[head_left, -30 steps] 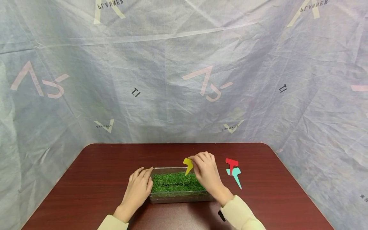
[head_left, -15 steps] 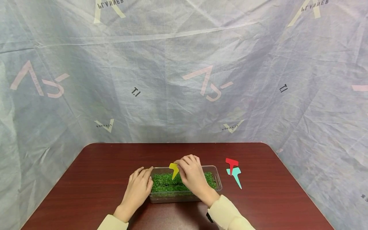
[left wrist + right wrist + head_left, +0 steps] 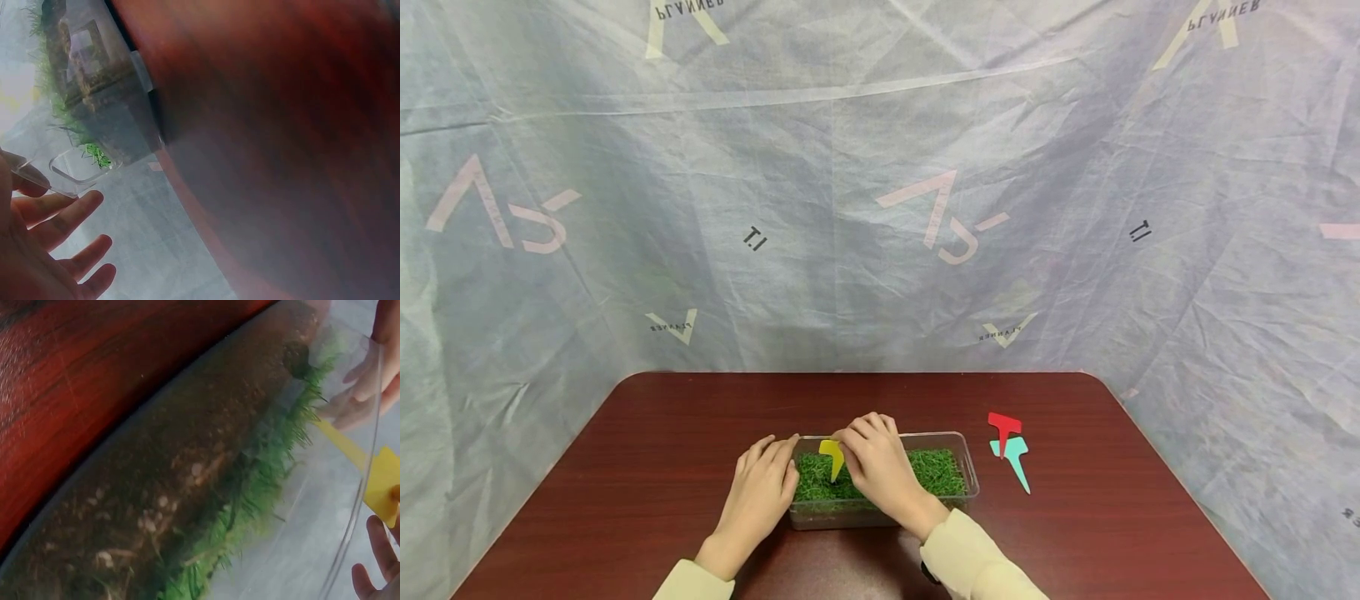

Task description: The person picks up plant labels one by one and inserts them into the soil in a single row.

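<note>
In the head view a clear plastic box (image 3: 961, 467) of soil and green artificial-looking grass (image 3: 936, 471) stands on the table. My left hand (image 3: 758, 485) rests against its left end, fingers fairly straight; the left wrist view shows the fingertips (image 3: 92, 199) at the box's rim. My right hand (image 3: 880, 468) is over the box, pinching the head of a yellow T-shaped plant label (image 3: 831, 452) between thumb and fingers. That label points downward, and in the right wrist view its narrow stem (image 3: 340, 442) reaches the grass.
To the right of the box a red plant label (image 3: 1004, 425) lies partly over a turquoise one (image 3: 1017, 454) on the dark red table (image 3: 1090, 500). A grey printed cloth (image 3: 835, 292) hangs behind and at the sides. A small black object (image 3: 928, 573) shows beneath the right sleeve.
My right hand has carried the yellow plant label leftward and down, from above the box's middle to the grass near its left part. The left hand has stayed in place.
</note>
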Available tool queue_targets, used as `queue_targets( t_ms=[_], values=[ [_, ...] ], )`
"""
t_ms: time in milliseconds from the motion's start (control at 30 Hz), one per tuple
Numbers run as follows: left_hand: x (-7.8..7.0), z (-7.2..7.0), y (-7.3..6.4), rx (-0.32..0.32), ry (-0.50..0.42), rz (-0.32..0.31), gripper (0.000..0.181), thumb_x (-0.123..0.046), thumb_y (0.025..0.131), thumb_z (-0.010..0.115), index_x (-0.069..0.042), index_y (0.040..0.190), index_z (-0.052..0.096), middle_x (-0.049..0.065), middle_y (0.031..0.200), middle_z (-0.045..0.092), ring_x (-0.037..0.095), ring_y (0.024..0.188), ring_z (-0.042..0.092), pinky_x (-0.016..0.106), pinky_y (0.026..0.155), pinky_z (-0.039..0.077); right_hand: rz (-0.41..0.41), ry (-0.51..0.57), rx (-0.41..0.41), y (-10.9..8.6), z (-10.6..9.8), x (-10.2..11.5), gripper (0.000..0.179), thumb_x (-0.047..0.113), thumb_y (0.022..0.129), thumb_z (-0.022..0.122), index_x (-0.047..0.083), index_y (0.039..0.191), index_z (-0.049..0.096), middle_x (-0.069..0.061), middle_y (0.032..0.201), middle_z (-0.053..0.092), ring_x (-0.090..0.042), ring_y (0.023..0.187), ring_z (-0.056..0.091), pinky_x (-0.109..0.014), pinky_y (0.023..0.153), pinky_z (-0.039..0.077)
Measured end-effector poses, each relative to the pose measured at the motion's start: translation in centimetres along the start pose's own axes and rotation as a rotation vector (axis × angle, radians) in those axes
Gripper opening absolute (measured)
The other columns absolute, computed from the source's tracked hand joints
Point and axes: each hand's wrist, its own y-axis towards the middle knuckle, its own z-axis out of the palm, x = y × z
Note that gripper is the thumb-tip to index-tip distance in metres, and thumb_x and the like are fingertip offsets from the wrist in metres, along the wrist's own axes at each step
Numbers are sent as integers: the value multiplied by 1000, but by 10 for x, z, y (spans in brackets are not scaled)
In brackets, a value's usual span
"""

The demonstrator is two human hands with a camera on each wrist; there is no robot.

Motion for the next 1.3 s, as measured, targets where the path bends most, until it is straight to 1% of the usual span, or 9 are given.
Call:
queue_targets(
  t_ms=[133,333,600,767,933,1000,1300],
  values=[
    [-1,0,0,-13,-1,3,34,-7,94,56,1,127,62,15,114,64,39,119,51,57,96,39,-2,-5,16,0,4,2,12,2,88,69,13,94,72,5,88,64,-16,86,55,-38,84,45],
    [-1,-1,-1,9,-8,-15,35,-8,95,55,0,128,61,15,115,64,39,120,49,58,98,38,-7,-16,45,-1,9,3,12,4,89,69,14,94,72,5,87,64,-16,87,55,-40,86,45],
    [1,0,-2,21,-16,-18,35,-9,96,55,0,129,61,15,116,64,39,121,49,58,98,37,-28,-31,69,-3,17,3,11,6,88,71,15,95,72,5,89,65,-16,89,56,-40,87,45],
    [1,0,-2,30,-26,-21,35,-10,96,54,0,129,60,16,116,63,39,121,48,58,99,37,-25,-14,55,-2,19,3,10,6,88,71,13,94,73,5,89,67,-16,88,56,-38,85,45],
    [1,0,-1,39,-26,-24,35,-10,96,54,0,129,61,16,116,63,39,121,48,59,98,37,-25,0,54,-1,22,3,7,9,90,69,13,94,73,4,89,67,-15,87,56,-38,85,45],
    [1,0,-1,36,-23,-23,35,-10,96,54,0,129,61,16,116,64,39,121,48,59,98,37,-27,1,53,-1,22,3,7,9,90,69,13,94,73,4,89,68,-15,87,56,-37,85,45],
    [1,0,-1,13,-20,-12,34,-9,95,55,0,127,62,16,114,64,40,120,50,58,97,38,-15,28,34,0,25,2,10,7,87,72,13,94,73,5,91,69,-15,88,57,-37,84,44]
  ],
)
